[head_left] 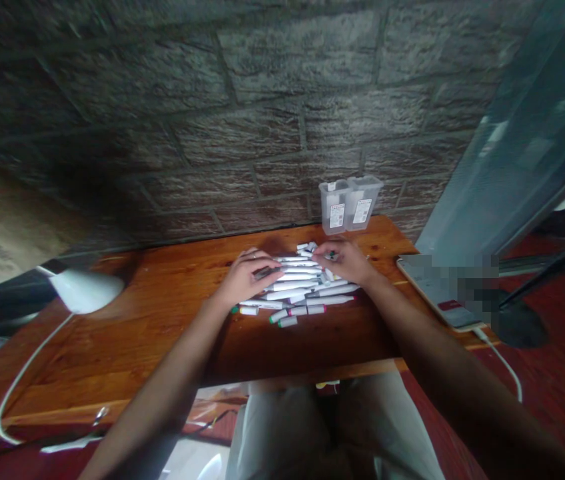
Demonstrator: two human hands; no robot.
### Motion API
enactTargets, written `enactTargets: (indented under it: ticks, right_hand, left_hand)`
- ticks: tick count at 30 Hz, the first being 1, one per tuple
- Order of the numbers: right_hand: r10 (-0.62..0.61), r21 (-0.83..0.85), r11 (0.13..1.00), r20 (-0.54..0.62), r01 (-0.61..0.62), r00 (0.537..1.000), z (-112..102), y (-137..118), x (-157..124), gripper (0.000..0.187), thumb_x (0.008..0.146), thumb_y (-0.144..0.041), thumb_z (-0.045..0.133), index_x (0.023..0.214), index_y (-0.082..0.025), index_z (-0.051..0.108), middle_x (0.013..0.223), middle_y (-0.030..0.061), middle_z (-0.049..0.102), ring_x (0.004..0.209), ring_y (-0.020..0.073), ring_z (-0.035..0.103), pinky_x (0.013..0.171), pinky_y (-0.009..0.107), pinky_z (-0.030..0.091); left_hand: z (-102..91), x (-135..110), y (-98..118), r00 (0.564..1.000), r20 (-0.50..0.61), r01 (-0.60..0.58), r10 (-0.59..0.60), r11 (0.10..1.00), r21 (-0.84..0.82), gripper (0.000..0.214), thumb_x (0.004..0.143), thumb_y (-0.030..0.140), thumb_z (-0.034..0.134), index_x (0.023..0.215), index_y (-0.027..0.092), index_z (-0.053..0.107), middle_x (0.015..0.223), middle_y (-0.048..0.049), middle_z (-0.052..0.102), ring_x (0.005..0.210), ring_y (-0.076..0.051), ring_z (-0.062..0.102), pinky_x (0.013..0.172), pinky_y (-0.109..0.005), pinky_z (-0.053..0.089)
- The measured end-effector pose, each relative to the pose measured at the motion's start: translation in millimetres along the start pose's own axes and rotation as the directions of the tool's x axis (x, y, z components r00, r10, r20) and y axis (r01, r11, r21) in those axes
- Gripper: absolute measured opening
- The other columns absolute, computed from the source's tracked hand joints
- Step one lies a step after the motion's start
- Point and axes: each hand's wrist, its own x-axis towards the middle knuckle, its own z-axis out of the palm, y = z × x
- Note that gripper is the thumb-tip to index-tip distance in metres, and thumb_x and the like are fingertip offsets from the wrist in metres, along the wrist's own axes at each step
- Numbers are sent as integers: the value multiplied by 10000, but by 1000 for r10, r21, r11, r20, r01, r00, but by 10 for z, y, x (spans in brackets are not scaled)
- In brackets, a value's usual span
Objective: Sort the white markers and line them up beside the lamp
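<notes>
Two Bare Hands Working at a Heap of White Pens

Slim white marker pens (290, 285) are lying in a loose, roughly parallel heap between the hands, with short white cap-like pieces (316, 309) tipped in green or magenta resting along the near side. Handling them well is probably calling for light fingertips and one pen at a time, since round barrels are likely to be rolling if pushed. The left hand (245, 273) is curving half open at the heap's left, thumb standing apart from the fingers; whether it is gripping a pen, I cannot tell. The right hand (347, 261) is bending fingers toward thumb at the far right side, its hold equally unclear. Reddish-brown wooden tabletop (162, 300) is supporting everything; beyond, two clear plastic boxes (335, 217) are standing.
</notes>
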Motion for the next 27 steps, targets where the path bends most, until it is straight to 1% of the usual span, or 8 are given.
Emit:
enactTargets:
  ticks: [2,5,9,11,15,20,23,27]
  right_hand:
    - [7,-24,1000,21,-7,1000,31,-27,-1,275,839,-433,580,785,-212,734,813,33,730,790,178,634,733,261,454]
    - [53,-26,998,-72,-55,996,48,29,3,346,858,-462,554,734,-189,726,702,17,697,662,142,600,618,227,411]
    - [145,8,989,-164,-145,976,21,157,4,465,872,-525,514,640,-161,686,526,-13,579,497,100,476,506,219,325]
    - [169,36,986,-184,-165,968,17,208,6,486,867,-548,512,639,-156,686,515,-15,562,481,97,443,491,223,305]
    - [179,65,983,-220,-169,959,43,265,15,492,867,-557,504,693,-152,723,520,-14,562,476,98,425,491,229,297]
    - [215,99,975,-217,-197,952,54,273,14,494,866,-555,506,707,-149,739,494,-20,539,471,99,414,480,229,287]
    - [205,147,973,-214,-176,955,48,258,15,482,863,-549,523,695,-145,726,540,-10,584,490,99,442,493,227,310]
    - [111,195,978,-192,-73,975,28,165,13,430,857,-524,568,699,-155,720,621,1,641,526,100,494,519,227,348]
  left_hand:
    - [20,-7,-23,998,55,-32,31,999,14,218,855,395,629,939,230,744,927,-71,718,861,-182,624,820,-331,444]
    - [26,-21,-63,997,77,-33,29,998,49,216,871,395,609,929,248,755,944,-68,719,876,-185,619,830,-341,431]
    - [25,-27,-90,996,89,-13,6,997,76,240,866,421,614,968,255,754,953,-68,716,895,-192,610,838,-342,419]
    - [23,-30,-97,993,117,-15,6,997,78,245,859,434,621,953,254,757,955,-65,715,901,-192,605,844,-339,411]
    - [12,-35,-112,987,158,-15,2,997,77,229,845,433,642,940,258,756,962,-52,725,915,-194,599,850,-335,393]
    - [-7,-26,-98,983,181,-7,-4,998,63,214,851,418,640,935,253,746,961,-48,740,924,-197,609,851,-334,392]
    - [-39,-20,-73,992,123,-2,-6,998,70,228,852,421,638,942,243,748,958,-59,739,910,-202,607,841,-343,405]
    - [-113,-26,-50,1000,-23,14,-12,994,110,235,862,393,633,982,223,743,992,-67,734,923,-199,593,851,-350,411]
